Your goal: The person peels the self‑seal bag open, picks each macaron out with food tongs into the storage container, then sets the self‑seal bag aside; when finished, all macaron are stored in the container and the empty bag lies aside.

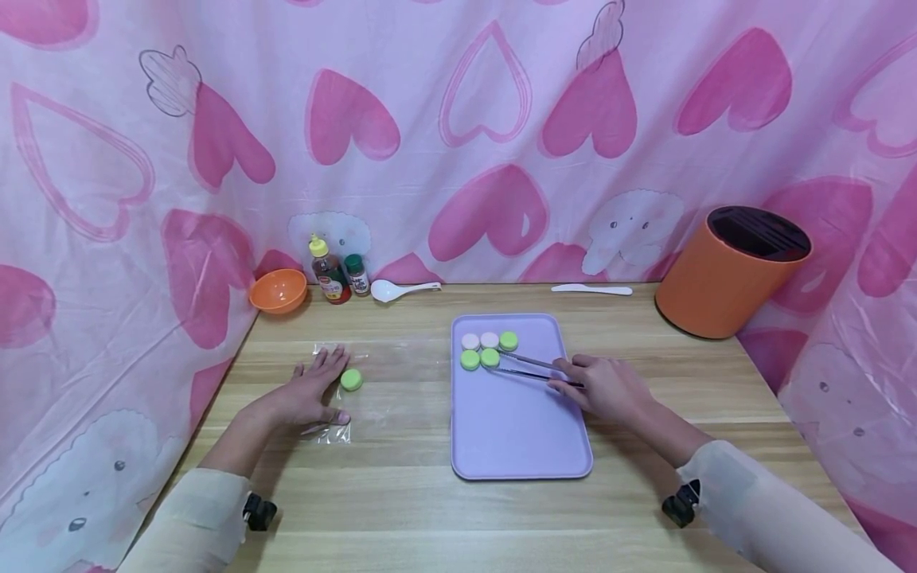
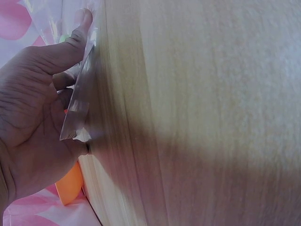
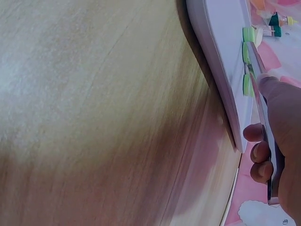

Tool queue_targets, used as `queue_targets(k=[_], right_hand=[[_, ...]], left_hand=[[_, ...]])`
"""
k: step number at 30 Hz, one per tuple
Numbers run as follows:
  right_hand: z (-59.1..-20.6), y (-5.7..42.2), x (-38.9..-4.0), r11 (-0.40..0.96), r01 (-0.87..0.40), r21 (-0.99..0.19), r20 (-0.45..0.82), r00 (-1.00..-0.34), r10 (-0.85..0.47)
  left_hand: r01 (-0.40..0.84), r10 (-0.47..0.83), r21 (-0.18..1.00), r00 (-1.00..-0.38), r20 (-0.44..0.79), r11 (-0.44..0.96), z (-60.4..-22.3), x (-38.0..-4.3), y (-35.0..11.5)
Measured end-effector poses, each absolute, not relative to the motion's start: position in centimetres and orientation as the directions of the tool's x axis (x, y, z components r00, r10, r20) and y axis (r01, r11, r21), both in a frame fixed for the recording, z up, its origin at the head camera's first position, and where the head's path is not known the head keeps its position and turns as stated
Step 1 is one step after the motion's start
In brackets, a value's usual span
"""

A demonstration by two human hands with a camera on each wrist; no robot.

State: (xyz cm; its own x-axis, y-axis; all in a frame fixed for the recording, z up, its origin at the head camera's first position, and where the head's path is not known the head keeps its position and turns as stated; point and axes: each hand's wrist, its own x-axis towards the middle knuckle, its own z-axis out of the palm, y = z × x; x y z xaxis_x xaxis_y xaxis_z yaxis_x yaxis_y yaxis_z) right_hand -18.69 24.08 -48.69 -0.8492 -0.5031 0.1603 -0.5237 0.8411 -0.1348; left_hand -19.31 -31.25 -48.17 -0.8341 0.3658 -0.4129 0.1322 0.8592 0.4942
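Observation:
My left hand (image 1: 308, 394) lies at the left end of a clear plastic bag (image 1: 401, 390), fingers and thumb spread along its edge. In the left wrist view the film's edge (image 2: 75, 103) runs beside my thumb. A green macaron (image 1: 352, 380) sits at the bag between thumb and fingers. My right hand (image 1: 605, 386) grips metal tongs (image 1: 530, 374) over the purple tray (image 1: 519, 446). Their tips straddle a green macaron (image 1: 490, 357). Around it on the tray are two more green macarons, such as one at the right (image 1: 508, 341), and two pale pink macarons (image 1: 470, 341).
Along the back stand an orange bowl (image 1: 279, 291), a yellow-capped syrup bottle (image 1: 329, 274) and a green-capped jar (image 1: 357, 275). A white spoon (image 1: 401, 290) and a white knife (image 1: 591, 290) lie there too. An orange knife block (image 1: 723, 274) leans at the back right.

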Motion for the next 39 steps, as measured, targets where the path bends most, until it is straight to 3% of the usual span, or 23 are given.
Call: queue_targets(k=[24, 39], right_hand=[[-47.5, 23.1, -18.9, 0.837, -0.531, -0.134, 0.203, -0.841, -0.501], [-47.6, 18.0, -19.5, 0.716, -0.697, -0.034, 0.326, -0.685, -0.651]], left_hand=[[0.139, 0.375, 0.504, -0.835, -0.403, 0.852, -48.1, -19.3, -31.3], [0.136, 0.373, 0.504, -0.834, -0.406, 0.853, -48.2, -19.5, -31.4]])
